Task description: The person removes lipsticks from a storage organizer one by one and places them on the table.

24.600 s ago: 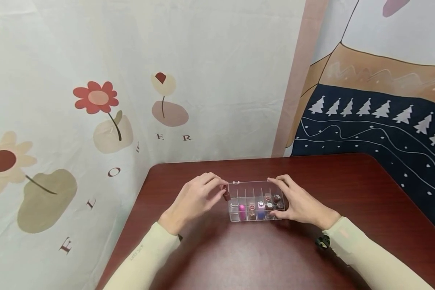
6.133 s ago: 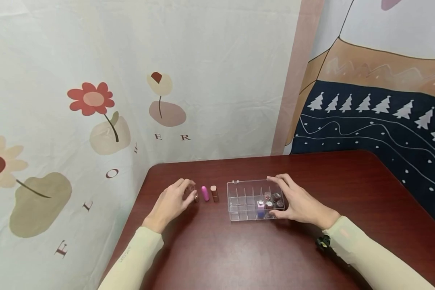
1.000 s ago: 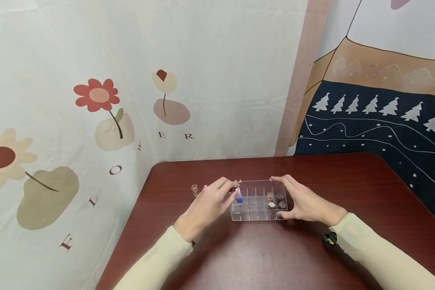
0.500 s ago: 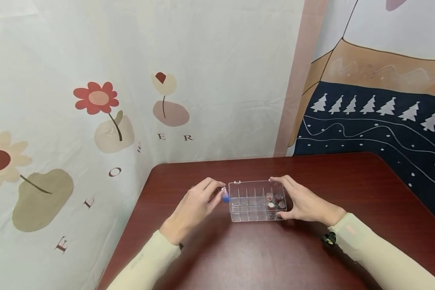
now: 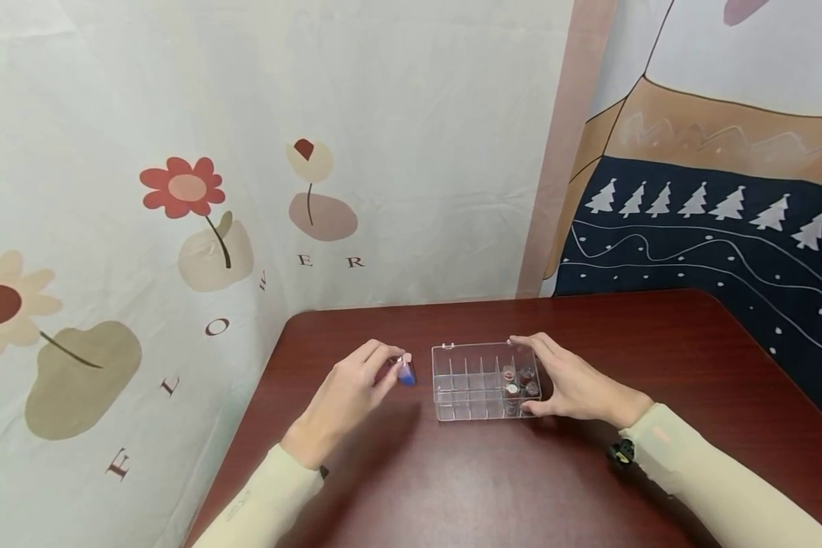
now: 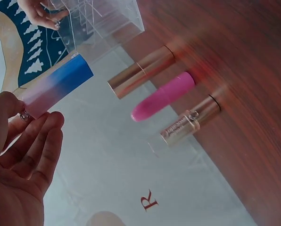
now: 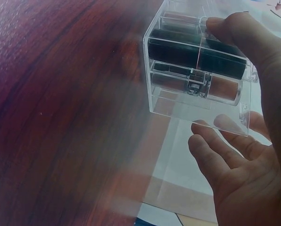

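Blue-pink tube (image 6: 58, 86) farther from box (image 5: 460, 411)

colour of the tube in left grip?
The tube fades from blue to pink toward the held end; left wrist view shows it best.

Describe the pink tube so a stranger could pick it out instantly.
On the red-brown table, find the clear divided box, then the row of three tubes beside it. The pink tube is the middle one, between a shiny copper tube and a clear-capped tube; only it is bright pink all over, with a rounded tip.
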`<state>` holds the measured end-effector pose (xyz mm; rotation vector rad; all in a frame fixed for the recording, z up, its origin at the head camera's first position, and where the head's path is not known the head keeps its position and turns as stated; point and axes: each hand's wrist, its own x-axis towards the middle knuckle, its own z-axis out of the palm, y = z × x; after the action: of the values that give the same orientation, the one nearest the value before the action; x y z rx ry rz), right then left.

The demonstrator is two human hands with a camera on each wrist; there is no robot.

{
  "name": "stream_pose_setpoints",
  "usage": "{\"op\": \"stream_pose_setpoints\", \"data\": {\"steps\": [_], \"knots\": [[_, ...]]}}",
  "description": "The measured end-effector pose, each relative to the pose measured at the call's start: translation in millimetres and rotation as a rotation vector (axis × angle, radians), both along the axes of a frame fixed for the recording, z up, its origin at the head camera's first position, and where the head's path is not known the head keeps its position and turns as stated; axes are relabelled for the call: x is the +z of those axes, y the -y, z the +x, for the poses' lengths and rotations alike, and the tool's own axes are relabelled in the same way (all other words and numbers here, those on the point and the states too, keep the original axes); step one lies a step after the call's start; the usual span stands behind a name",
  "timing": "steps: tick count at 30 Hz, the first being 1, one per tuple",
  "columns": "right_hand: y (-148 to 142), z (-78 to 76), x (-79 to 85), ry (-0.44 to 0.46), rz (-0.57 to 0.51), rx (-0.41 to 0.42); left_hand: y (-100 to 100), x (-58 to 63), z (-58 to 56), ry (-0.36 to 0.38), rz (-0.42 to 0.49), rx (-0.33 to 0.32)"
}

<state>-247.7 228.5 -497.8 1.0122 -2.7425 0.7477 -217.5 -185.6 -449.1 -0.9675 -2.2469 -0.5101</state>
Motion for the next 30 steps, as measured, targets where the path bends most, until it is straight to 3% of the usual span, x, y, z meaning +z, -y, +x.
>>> {"op": "stream_pose_setpoints", "data": {"steps": [12, 22, 30], "knots": [[-1.1, -0.1, -0.7, 0.004, -0.007, -0.001, 19.2, -8.1, 1.7, 0.045, -0.003, 0.041], [-0.6, 0.1, -1.5, 0.005, -0.017, 0.007, 35.0, -17.1, -1.1, 0.013, -0.021, 0.093], [-5.9, -8.7, -14.6, -0.124, -0.112, 0.103, 40.5, -22.1, -4.2, 0.013, -0.012, 0.109]]}}
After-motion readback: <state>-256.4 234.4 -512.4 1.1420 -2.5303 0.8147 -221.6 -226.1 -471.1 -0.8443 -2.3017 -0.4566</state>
